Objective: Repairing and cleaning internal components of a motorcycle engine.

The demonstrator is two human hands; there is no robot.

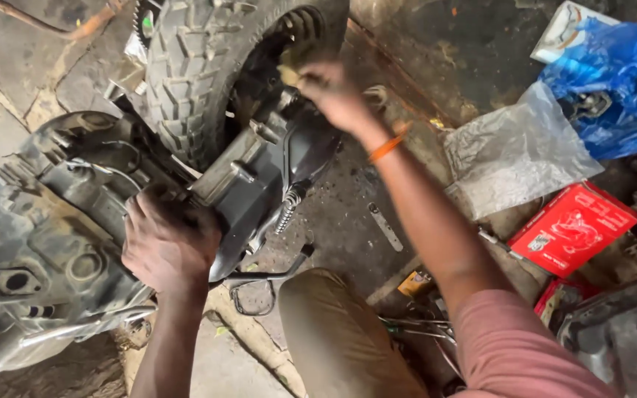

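- Scooter underside, grey and grimy, lay on its side on the concrete floor, filling the view from about 9 o'clock to the centre.
- Its knobbly rear tyre sat at 12 o'clock, touching the dark engine casing just below it.
- The left hand, at about 7 o'clock, rested palm down with fingers curled over the edge of the casing, gripping the body of the machine.
- The right hand, at about 12 o'clock, reached in beside the tyre, fingers closed around a small yellowish object; motion blur hid what that object was.
- An orange band circled the right wrist, and a pink sleeve covered the upper arm at 5 o'clock.
- A coiled spring and a bent metal stand showed below the casing near the centre.
- A knee in tan trousers sat at 6 o'clock.
- At 3 o'clock lay a clear plastic bag, a blue plastic bag and a red cardboard box, well apart from both hands.
- A flat metal strip lay on the floor between the casing and the box.
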